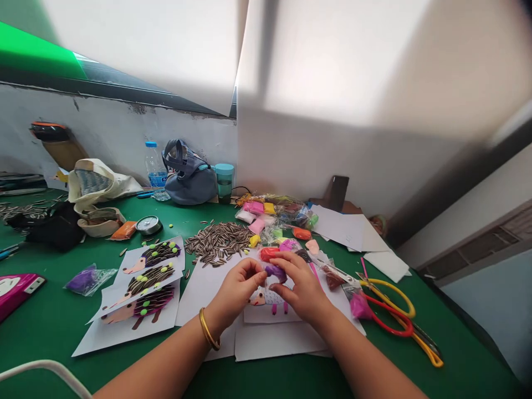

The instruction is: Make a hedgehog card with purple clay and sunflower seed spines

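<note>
Near the middle of the table, my right hand holds a lump of purple modelling clay between thumb and fingers. My left hand is closed in a pinch at the clay's left edge, its fingertips partly hidden. Below both hands lies a paper with a hedgehog drawing, which has a pink face and magenta feet. Beyond my left hand spreads a heap of striped sunflower seeds. Hedgehog pictures covered with seeds and green dots overlap on the left.
Scissors with yellow and red handles lie at the right. Bagged coloured clay is piled behind the hands. A purple clay packet and a magenta box rest at the left. Bags, a water bottle and a cup line the wall.
</note>
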Demonstrator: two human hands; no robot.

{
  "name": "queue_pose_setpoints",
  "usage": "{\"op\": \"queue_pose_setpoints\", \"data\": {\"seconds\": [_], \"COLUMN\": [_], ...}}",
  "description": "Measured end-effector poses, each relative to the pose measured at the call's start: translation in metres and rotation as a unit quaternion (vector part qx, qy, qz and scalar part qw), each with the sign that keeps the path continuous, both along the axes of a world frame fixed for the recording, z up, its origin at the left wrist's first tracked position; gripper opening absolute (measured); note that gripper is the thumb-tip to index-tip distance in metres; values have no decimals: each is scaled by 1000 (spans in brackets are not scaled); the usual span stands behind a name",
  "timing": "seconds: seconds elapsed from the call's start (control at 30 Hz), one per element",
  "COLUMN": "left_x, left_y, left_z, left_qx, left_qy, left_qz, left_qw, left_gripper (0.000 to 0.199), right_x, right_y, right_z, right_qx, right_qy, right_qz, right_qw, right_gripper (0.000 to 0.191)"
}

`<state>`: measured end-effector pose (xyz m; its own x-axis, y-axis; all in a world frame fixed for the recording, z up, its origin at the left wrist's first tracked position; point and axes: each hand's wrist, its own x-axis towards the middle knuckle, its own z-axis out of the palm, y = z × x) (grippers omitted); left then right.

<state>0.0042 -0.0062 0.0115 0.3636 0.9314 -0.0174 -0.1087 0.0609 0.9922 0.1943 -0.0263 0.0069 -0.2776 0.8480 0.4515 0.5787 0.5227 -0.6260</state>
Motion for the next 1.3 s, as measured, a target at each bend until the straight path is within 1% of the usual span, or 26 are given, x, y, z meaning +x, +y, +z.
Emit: {"op": "queue_pose_setpoints", "data": {"seconds": [0.1,0.23,0.33,0.4,0.53,0.6,0.7,0.8,0.9,0.93,0.97,1.0,1.07,1.1,1.23,1.3], "left_x": [0,1,3,3,-1,-3,-4,-2,-3,-4,-5,-6,-8,-9,-10,-9], "left_y": [1,-2,-5,-6,-3,-1,1,2,3,4,4,5,5,6,5,4], "left_z": [3,5,6,8,12,12,11,8,3,2,1,1,3,5,15,16], "left_qx": [-38,-108,-144,-160,-156,-137,-105,-50,61,109,158,201,253,261,256,259], "left_qy": [-70,-167,-195,-197,-185,-162,-112,-73,3,41,80,116,169,187,228,246], "left_qz": [-5,-34,-53,-58,-65,-58,-47,10,80,96,107,114,102,80,-33,-55], "left_qw": [997,980,969,965,968,976,987,996,995,989,978,966,947,944,939,932], "left_gripper": [27,28,27,25,19,14,13,15,10,5,5,9,16,18,16,15], "right_x": [5,4,2,2,3,5,7,9,9,8,7,6,5,5,8,10], "right_y": [1,2,3,3,2,1,1,1,2,3,3,3,3,3,3,3], "right_z": [1,1,-1,-1,0,1,2,1,-1,-2,-3,-4,-5,-5,-6,-6], "right_qx": [-44,-61,-69,-82,-99,-100,-94,-85,-73,-71,-70,-71,-75,-77,-73,-65], "right_qy": [40,88,116,127,126,120,115,123,136,138,140,142,146,147,107,69], "right_qz": [43,22,14,15,36,51,56,43,40,42,43,43,35,29,17,11], "right_qw": [997,994,991,988,986,986,987,988,987,987,987,986,986,986,992,995], "right_gripper": [43,31,27,29,45,46,42,37,30,29,27,26,26,25,28,32]}}
